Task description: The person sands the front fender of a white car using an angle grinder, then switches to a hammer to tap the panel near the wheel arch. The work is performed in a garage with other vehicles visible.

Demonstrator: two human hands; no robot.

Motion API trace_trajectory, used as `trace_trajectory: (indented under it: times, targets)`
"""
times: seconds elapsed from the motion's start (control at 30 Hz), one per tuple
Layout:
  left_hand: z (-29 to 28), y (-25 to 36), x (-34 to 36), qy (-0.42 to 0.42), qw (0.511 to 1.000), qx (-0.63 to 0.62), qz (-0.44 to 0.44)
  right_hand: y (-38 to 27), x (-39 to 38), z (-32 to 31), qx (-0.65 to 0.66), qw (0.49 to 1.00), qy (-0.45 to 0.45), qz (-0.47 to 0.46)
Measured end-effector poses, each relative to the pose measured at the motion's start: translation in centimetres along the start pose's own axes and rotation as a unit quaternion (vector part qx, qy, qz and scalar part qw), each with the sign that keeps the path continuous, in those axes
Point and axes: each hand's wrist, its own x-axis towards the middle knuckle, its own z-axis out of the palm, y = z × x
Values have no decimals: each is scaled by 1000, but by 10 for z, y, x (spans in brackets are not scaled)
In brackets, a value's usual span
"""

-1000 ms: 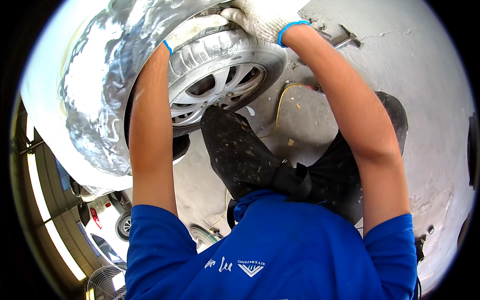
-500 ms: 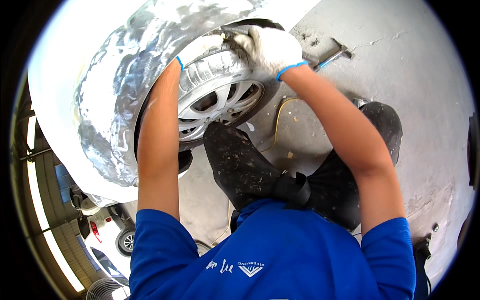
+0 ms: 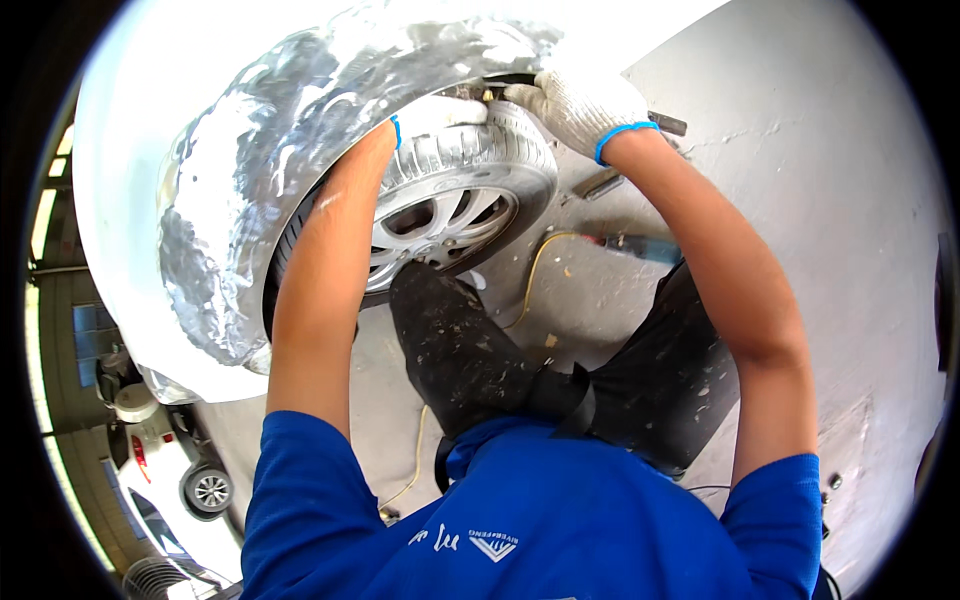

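Note:
My left hand (image 3: 440,114), in a white knit glove with a blue cuff, reaches into the wheel arch over the top of the tyre (image 3: 420,158). Its fingers are curled, partly hidden by the fender lip, and a small yellowish piece (image 3: 489,95) shows just past them. My right hand (image 3: 585,108), gloved alike, is at the lower edge of the fender (image 3: 270,110), right of that piece. Thumb and fingers are bent toward the dark gap there; what they grip is hidden. The fender is sanded to patchy bare metal around the arch.
A spoked wheel rim (image 3: 430,228) is just ahead of my knee (image 3: 440,310). On the concrete floor lie a dark metal bar (image 3: 598,184), a dark block-like tool end (image 3: 667,123), a blue-bodied tool (image 3: 640,247) and a yellow cord (image 3: 530,280). Another white car (image 3: 165,480) stands at lower left.
My right hand has shifted right and slightly down, off the tyre's top to the fender edge. My left hand moved slightly right. The view shifted too, bringing the blue-bodied tool into sight.

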Motion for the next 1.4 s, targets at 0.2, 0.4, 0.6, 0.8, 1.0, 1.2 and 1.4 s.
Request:
trace_trajectory:
  times: [0.2, 0.4, 0.6, 0.8, 1.0, 1.2, 1.4]
  targets:
    - [1, -5, -34, -9, 998, 15, 57, -10, 9, -32, -118, 985, -99, -82]
    - [18, 10, -22, -12, 988, 103, 114, -26, 6, -54, -168, 959, -223, -38]
    - [19, 24, -17, 5, 976, 173, 132, -41, 12, -55, -148, 961, -233, 19]
    - [25, 27, -18, -1, 967, 208, 148, -43, 9, -55, -98, 971, -208, 67]
    - [24, 21, -27, 26, 956, 233, 177, -57, 11, -56, -107, 973, -193, 68]
    - [50, -19, -75, 379, 834, 224, 333, -50, 1, -58, -104, 960, -239, 102]
    - [120, -66, -138, 277, 884, -89, 366, -66, -11, -51, -26, 947, -250, 203]
